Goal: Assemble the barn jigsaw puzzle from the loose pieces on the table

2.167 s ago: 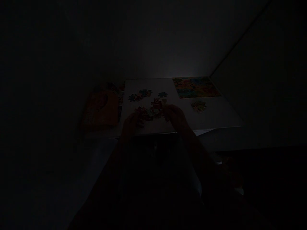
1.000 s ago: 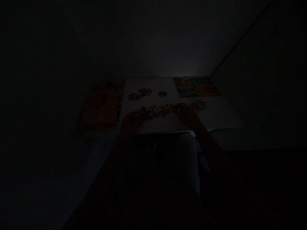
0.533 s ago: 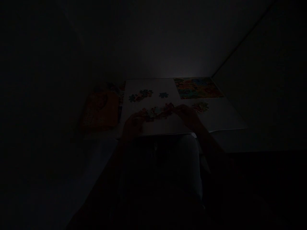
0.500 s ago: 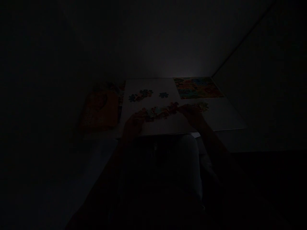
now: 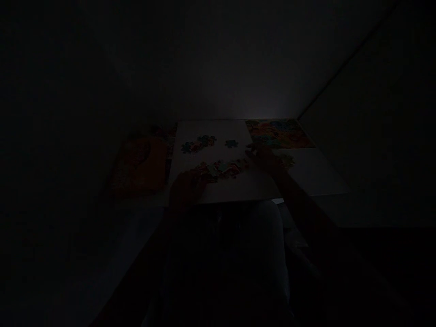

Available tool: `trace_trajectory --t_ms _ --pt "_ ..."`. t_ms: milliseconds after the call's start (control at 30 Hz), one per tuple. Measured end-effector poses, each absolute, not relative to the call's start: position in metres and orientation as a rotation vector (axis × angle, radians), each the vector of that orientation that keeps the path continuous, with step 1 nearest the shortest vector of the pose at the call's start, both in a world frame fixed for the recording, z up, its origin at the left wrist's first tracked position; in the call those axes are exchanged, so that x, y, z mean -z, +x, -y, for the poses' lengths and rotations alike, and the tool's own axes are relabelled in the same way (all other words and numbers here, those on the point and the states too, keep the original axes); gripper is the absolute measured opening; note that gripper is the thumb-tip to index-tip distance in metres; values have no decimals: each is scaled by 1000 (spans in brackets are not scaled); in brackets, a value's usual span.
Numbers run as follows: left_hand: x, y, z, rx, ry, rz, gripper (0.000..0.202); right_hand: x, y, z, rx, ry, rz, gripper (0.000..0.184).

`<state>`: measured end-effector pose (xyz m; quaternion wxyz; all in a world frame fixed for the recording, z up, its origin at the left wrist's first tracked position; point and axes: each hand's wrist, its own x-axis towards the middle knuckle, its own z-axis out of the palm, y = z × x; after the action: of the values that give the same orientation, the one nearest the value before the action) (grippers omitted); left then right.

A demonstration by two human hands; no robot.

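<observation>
The view is very dark. A row of jigsaw pieces (image 5: 223,168) in mixed colours lies across a white board (image 5: 245,188) close to my body. My left hand (image 5: 187,185) rests at the row's left end, touching or covering pieces there; its fingers are too dim to make out. Above the row's right end is my right hand (image 5: 264,157), thumb and forefinger apart with nothing visible between them. A lone bluish jigsaw piece (image 5: 231,143) lies left of its fingertips. Partly hidden behind that hand is a small greenish cluster of pieces (image 5: 286,161).
Another group of jigsaw pieces (image 5: 198,143) lies at the back left of the board. A colourful picture sheet (image 5: 281,133) occupies the back right corner. An orange box (image 5: 139,165) stands at the left, and a pale wall (image 5: 218,68) rises behind the board.
My right hand has lifted from the row's right end and moved slightly back, its fingers now apart. My left hand stays at the left end. The whole view has shifted slightly.
</observation>
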<state>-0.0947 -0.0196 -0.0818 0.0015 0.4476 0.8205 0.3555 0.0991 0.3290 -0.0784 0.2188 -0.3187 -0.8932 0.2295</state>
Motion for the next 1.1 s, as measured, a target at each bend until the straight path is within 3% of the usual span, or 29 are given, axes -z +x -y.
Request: trace_trajectory --t_ms 100,233,300,433,633,833,1100 --pt "81 -94 21 -1140 1420 -2567 27 74 40 -333 -628 -904 2541 45" --pt "81 -94 22 -1204 1356 -2571 28 69 8 -345 -641 -959 2604 31" --pt "80 -94 22 -1192 1328 -2566 31 66 8 -348 -672 -960 2572 34" --pt "76 -93 21 -1180 1304 -2545 33 57 27 -330 -885 -816 2399 41" --pt "75 -86 19 -1145 1365 -2653 32 59 90 -268 -828 -465 2539 25" --pt "73 -125 -13 -1158 1296 -2732 40 86 145 -251 -759 -689 2377 17" --pt "58 -191 -84 -771 1405 -2836 35 94 147 -254 -859 -862 2201 28"
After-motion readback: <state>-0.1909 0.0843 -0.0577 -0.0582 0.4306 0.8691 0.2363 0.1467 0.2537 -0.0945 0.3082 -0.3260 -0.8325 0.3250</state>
